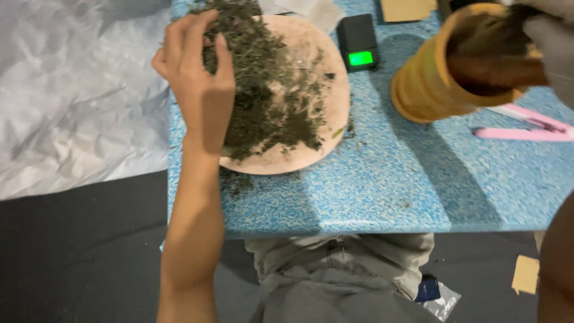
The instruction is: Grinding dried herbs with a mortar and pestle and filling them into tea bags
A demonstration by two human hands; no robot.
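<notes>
Dried green herb (263, 90) on pink plate (335, 96)

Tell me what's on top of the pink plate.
A pile of dried green herb covers most of the pink plate. The left hand rests on it, hiding the plate's left edge.

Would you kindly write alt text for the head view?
A left hand rests its fingers in a pile of dried green herb on a round pink plate, on a speckled blue tabletop. A yellow ribbed cylinder, small black scale and pink tongs lie nearby.
</notes>
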